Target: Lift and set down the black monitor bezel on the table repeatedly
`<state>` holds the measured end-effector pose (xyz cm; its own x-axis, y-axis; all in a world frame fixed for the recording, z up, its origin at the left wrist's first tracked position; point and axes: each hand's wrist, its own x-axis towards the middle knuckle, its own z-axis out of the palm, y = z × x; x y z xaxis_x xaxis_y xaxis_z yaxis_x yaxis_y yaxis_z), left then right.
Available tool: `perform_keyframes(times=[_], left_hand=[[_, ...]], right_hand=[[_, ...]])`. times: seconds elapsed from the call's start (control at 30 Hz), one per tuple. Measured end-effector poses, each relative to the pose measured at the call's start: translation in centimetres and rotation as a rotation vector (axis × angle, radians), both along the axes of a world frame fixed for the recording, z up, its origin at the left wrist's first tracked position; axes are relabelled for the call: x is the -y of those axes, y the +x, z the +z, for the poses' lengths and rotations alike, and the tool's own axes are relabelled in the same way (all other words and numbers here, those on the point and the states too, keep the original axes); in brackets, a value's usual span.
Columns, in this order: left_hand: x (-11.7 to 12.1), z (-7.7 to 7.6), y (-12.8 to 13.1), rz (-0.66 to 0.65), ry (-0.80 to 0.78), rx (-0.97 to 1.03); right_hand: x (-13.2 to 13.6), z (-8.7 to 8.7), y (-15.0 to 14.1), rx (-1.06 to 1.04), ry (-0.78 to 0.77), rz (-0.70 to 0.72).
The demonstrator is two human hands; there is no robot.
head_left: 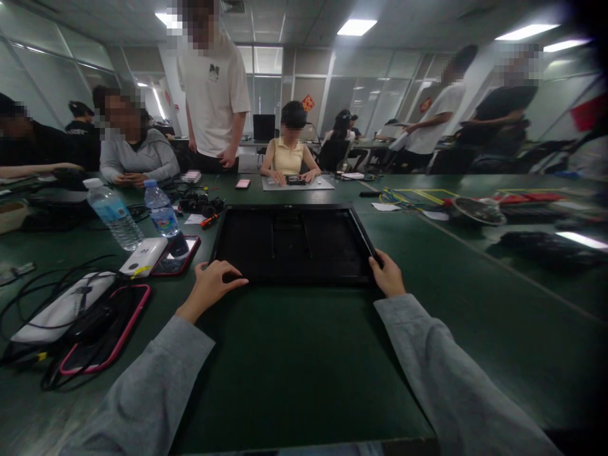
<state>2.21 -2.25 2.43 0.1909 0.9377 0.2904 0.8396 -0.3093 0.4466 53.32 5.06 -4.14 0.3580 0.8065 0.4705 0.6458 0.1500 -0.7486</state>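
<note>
A black rectangular monitor casing, hollow side up with a raised rim, lies in front of me on the green table. My left hand is at its near left corner. Its fingers curl at the left edge, while the thumb and forefinger bend over the near rim with a small gap between them. On the other side, my right hand grips the right rim near the close corner, thumb on the inner side. The fingers beyond that rim are partly hidden.
Left of the casing are two water bottles, a white power bank, phones and tangled black cables. An orange-handled tool lies near its far left corner. Coloured wires and a round metal dish are rightward. Several people sit or stand beyond.
</note>
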Motion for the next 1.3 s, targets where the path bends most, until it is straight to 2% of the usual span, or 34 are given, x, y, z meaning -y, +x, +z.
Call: perform_keyframes(times=[0.07,0.2,0.3,0.5,0.83,1.1,1.3], left_hand=[[-0.1,0.1,0.0,0.062,0.071,-0.008],[-0.9,-0.6,-0.8,0.333,0.238,0.024],[-1.7,-1.7,-1.7,0.428,0.215,0.094],[-2.6,-2.5,-2.8,0.448,0.039,0.137],[-2.3,-1.9,-2.9,0.48,0.004,0.089],[-2.3,-1.3,-2.6,0.498,-0.11,0.047],[-2.4,-1.6,-2.6,0.474,-0.072,0.077]], right_hand=[[-0.1,-0.1,0.1,0.014,-0.013,-0.003],[-0.4,-0.4,0.3,0.052,-0.013,-0.02],[-0.6,-0.5,0.4,0.074,-0.022,-0.024],[-0.7,-0.5,0.5,0.108,-0.036,-0.007],[-1.1,0.0,0.8,0.082,-0.071,-0.035],[-0.9,0.0,0.7,0.105,-0.07,-0.038],[-0.9,0.0,0.6,0.113,-0.084,-0.024]])
